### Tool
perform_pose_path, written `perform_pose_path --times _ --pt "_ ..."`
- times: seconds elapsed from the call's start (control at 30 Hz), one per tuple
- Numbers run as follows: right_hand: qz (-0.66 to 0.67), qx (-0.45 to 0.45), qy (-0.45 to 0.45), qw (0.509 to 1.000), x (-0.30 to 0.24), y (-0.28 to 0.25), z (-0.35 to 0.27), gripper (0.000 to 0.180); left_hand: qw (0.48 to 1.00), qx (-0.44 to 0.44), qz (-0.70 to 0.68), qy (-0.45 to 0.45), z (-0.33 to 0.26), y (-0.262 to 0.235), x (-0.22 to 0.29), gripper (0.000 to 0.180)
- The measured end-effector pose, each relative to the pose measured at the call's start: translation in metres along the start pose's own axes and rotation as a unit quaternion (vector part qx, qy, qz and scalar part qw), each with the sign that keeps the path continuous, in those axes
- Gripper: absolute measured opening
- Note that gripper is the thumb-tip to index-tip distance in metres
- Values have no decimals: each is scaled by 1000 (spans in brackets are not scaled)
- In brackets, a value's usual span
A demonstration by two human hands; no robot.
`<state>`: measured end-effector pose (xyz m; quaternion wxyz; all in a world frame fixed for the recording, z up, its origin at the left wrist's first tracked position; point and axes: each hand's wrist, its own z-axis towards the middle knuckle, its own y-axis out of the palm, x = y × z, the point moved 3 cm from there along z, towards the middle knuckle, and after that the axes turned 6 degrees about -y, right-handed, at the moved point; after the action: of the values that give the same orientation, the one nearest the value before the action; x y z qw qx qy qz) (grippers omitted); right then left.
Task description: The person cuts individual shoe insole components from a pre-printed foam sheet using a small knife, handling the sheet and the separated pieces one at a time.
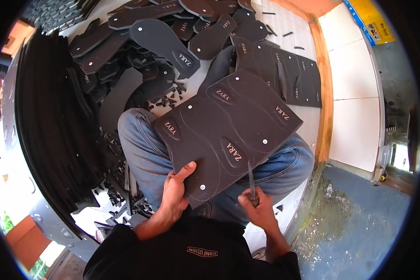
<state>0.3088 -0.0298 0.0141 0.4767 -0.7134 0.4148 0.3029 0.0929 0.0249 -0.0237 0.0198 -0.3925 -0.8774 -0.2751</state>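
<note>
A black foam sheet stamped with sandal-sole outlines (228,133) lies tilted across the person's blue-jeaned knees (142,144), its near corner pointing toward the body. The left hand (176,189) grips that sheet at its lower left edge, thumb on top and fingers curled beneath. The right hand (256,207) is closed in a fist round the handle of a narrow-bladed knife (251,179), whose blade stands upright with its tip at the sheet's near edge.

Just beyond the knees a second black sheet with cut sole shapes (287,74) rests on the pale floor (284,28). Farther out, loose black cut-out soles (165,44) lie heaped, and small black foam offcuts (170,98) are scattered near the left knee. A tall stack of black sheets (51,126) curves along the left side. An orange wooden strip (325,93) borders the floor on the right.
</note>
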Motion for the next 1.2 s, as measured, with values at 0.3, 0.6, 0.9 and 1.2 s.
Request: perform_pose_path --times 0.3,0.6,0.9,1.2 --pt "-18 -17 106 994 24 25 -45 12 1000 8 -2 11 2 0 -2 35" --pt "-35 -17 104 994 26 29 -41 13 1000 3 -1 14 2 0 -3 37" --pt "-65 -11 127 990 31 37 -31 6 999 -26 35 27 7 -6 -4 31" --pt "-60 -7 88 994 31 42 -15 5 997 -50 37 36 11 -15 -2 32"
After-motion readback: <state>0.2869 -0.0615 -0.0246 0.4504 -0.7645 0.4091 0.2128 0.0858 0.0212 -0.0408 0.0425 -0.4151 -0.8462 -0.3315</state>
